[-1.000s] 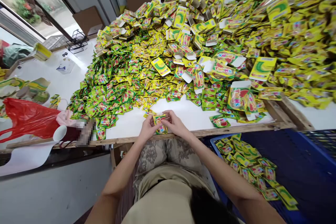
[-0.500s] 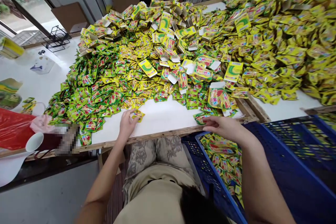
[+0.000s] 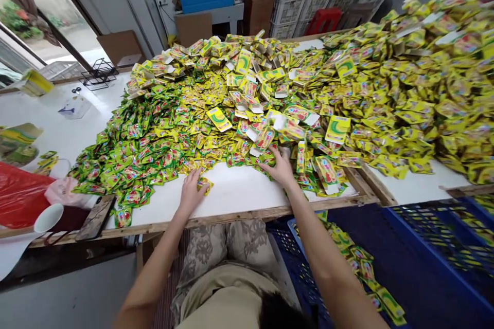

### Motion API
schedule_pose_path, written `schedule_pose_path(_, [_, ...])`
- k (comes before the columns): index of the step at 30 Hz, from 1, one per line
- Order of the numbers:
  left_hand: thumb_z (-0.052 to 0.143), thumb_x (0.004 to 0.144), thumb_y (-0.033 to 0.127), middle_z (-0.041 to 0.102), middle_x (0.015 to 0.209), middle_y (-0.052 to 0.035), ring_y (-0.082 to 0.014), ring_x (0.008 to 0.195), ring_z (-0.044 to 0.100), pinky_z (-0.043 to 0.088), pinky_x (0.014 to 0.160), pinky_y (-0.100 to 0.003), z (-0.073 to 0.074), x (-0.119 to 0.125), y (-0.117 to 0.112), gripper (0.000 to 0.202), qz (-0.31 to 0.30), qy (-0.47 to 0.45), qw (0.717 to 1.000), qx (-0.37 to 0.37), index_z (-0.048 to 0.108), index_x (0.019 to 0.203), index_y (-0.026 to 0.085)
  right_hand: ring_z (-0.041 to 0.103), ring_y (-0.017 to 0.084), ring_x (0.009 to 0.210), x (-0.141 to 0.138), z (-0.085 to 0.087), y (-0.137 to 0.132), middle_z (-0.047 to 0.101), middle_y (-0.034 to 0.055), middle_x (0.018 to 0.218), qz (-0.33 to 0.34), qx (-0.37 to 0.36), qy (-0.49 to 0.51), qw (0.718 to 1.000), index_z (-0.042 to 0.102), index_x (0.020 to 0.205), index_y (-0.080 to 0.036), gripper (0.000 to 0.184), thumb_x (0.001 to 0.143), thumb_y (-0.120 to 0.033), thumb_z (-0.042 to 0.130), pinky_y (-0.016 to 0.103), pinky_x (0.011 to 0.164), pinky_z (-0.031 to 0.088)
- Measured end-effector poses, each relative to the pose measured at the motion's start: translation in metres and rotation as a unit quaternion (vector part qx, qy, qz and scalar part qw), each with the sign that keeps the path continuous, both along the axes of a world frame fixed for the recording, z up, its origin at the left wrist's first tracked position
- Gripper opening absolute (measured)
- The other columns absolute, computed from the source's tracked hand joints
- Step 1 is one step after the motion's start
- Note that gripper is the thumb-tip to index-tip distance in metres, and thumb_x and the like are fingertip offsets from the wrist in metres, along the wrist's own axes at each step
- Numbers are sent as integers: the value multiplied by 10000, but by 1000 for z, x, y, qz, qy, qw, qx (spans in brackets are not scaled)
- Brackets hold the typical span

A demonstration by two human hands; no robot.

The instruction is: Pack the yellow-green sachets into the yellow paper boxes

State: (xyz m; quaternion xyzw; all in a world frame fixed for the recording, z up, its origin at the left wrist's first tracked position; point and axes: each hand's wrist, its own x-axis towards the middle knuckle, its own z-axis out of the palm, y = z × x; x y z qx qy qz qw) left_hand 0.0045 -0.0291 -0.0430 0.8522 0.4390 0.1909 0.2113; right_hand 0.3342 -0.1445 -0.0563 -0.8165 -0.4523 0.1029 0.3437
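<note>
My left hand lies on the white table top with its fingers stretched out, touching a small yellow sachet beside the thumb. My right hand reaches to the near edge of the pile, thumb and fingers apart, among green sachets and printed boxes. Its fingertips are partly hidden against the pile. Close by are an opened box, a narrow yellow box standing on end and a watermelon-printed box. Green sachets are heaped left of my left hand.
Yellow packets cover the table's right side. Blue crates with packets stand below the wooden table edge. At left are a mug, a phone, a red bag and a wire rack.
My right hand has moved left and forward from the table edge above the crate to the pile. My left hand stays by the yellow sachet. The camera view has tilted up.
</note>
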Motion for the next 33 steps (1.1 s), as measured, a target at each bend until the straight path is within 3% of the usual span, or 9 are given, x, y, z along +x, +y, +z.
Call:
schedule_pose_path(7, [584,812,347,480,1357,-152,-296,1299,403,350,1060,-477,-1,9,-4,574,16,-8,1000,-7,437,1344,188,476,340,1136,-56,1,16,533,146,1192,208,-21,-46,977,492,1315,-226,651,752,-527,620,485,946,397])
schedule_pose_path(10, [593,809,334,480,1358,-150,-290,1293,411,352,1061,-475,-1,6,-5,552,13,-15,1000,-11,459,1325,189,488,331,1087,-79,7,26,544,133,1105,234,-33,-40,971,462,1358,-252,678,765,-548,602,472,908,416])
schedule_pose_path(14, [605,801,312,491,1351,-126,-276,1278,431,360,1063,-465,-2,-4,-7,510,6,-22,1000,-15,496,1289,210,498,303,1116,-81,14,23,517,113,1146,254,-29,-17,967,465,1362,-281,647,778,-520,608,431,918,435])
schedule_pose_path(17, [633,780,306,517,1316,-121,-277,1248,457,373,1051,-457,-3,-6,-8,485,17,-30,999,-12,537,1246,212,532,287,1101,-70,26,14,521,104,1200,233,-10,-24,972,553,1281,-293,500,814,-468,582,408,901,459])
schedule_pose_path(20, [639,772,266,579,1219,-103,-256,1177,504,400,1017,-429,-2,4,-7,407,15,-43,999,-12,591,1172,210,589,266,977,-58,41,15,592,111,1087,150,38,-40,987,636,1159,-250,356,883,-404,471,397,840,483])
schedule_pose_path(24, [619,781,212,653,1074,-67,-231,1062,556,428,966,-410,3,24,-3,268,6,-51,998,-27,655,1046,209,551,311,1033,-43,45,37,607,163,1075,64,41,-82,994,587,1189,-147,396,846,-324,496,443,902,435])
schedule_pose_path(28, [554,832,228,692,1027,-68,-208,998,610,454,939,-381,8,25,1,199,43,-92,992,-70,681,981,189,581,287,885,-36,39,53,637,131,972,39,-13,-21,999,519,1208,-137,511,747,-341,603,423,792,466])
schedule_pose_path(33, [551,842,259,689,1046,-71,-185,1012,619,478,894,-317,9,4,3,208,82,-160,980,-83,678,988,183,546,211,740,-48,51,43,595,60,821,-6,87,45,995,565,992,-177,410,692,-443,650,359,689,475])
